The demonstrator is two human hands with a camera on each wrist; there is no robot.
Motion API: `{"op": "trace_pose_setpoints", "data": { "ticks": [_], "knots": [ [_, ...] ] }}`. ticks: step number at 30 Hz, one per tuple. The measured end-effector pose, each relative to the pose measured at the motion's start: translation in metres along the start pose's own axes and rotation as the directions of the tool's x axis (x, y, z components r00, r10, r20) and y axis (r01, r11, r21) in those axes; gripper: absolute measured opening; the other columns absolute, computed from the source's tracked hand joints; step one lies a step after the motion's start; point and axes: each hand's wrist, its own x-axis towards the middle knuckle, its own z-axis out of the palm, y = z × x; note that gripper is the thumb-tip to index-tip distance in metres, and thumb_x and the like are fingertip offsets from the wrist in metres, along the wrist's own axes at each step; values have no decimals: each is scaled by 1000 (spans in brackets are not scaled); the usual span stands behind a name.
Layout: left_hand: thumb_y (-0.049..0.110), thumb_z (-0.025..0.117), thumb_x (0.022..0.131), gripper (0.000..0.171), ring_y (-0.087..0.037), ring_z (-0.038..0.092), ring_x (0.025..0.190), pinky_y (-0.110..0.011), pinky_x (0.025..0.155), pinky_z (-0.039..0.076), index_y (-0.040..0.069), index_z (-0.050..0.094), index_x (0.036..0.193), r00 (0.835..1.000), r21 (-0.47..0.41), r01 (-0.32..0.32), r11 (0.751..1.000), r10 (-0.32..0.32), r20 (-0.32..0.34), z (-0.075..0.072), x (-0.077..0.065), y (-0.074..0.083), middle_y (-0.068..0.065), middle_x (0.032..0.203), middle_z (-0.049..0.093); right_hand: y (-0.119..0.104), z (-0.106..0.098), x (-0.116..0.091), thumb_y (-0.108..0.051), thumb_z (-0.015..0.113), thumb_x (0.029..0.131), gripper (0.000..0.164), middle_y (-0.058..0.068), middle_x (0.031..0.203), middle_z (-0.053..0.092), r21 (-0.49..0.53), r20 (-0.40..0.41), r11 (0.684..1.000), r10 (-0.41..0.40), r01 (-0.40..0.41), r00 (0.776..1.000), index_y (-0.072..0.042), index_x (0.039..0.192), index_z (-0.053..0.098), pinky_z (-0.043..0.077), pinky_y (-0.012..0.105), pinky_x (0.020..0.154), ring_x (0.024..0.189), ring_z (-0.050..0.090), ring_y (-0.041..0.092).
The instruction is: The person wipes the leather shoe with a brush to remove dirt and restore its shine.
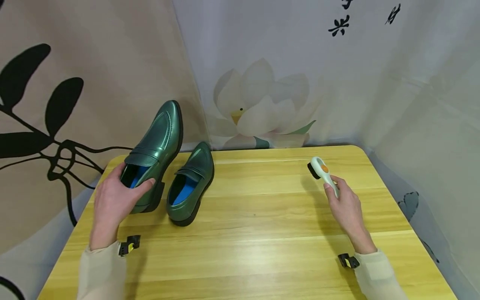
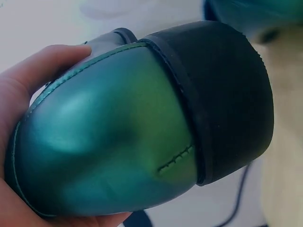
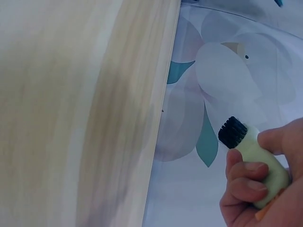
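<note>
My left hand (image 1: 112, 202) grips a dark green loafer (image 1: 160, 135) round its heel opening, thumb on the near side of the collar. The toe points up and away, and the blue insole shows inside. From behind, the left wrist view shows the shiny back of this loafer (image 2: 104, 127) and its thick black heel (image 2: 227, 99). A matching loafer (image 1: 200, 164) stands on the table just to the right. Over the table's right side, my right hand (image 1: 346, 206) holds a white shoe brush (image 1: 322, 168) by its handle, fingers curled round it. Its black bristles (image 3: 232, 132) face left.
The light wooden table (image 1: 255, 241) has rounded far corners. A pale curtain (image 1: 262, 75) printed with a large flower hangs right behind its far edge. More cloth, with black leaf prints (image 1: 61, 106), hangs at the left.
</note>
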Motion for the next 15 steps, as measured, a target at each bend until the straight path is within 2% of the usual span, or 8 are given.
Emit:
{"op": "trace_pose_setpoints", "data": {
  "ticks": [4,9,13,15],
  "knots": [
    [56,67,94,103,-56,46,123,-70,100,41,-12,24,157,999,15,29,999,-30,34,7,6,-20,-42,147,40,0,2,0,-35,49,110,50,11,81,60,-1,0,1000,-5,5,1000,3,142,55,37,33,45,49,44,18],
    [56,64,96,100,-57,49,117,-68,94,45,-17,27,153,996,80,49,996,-55,74,19,17,-44,-45,141,44,0,3,-1,-33,50,110,50,11,79,59,-2,1,1000,-17,17,1000,5,142,54,36,32,44,49,44,17],
    [53,65,97,93,-56,54,110,-66,85,48,-20,35,147,993,113,34,993,-46,106,28,24,-53,-45,133,49,0,4,-1,-33,50,110,49,11,80,59,-1,3,1000,-16,16,1000,5,142,54,36,32,44,49,44,18],
    [53,65,96,89,-54,57,102,-61,77,49,-20,40,141,992,129,34,991,-50,120,31,27,-55,-43,126,54,0,4,-2,-33,50,110,49,11,80,60,-1,3,1000,-14,14,1000,5,142,55,36,32,44,50,45,18]
  ]
}}
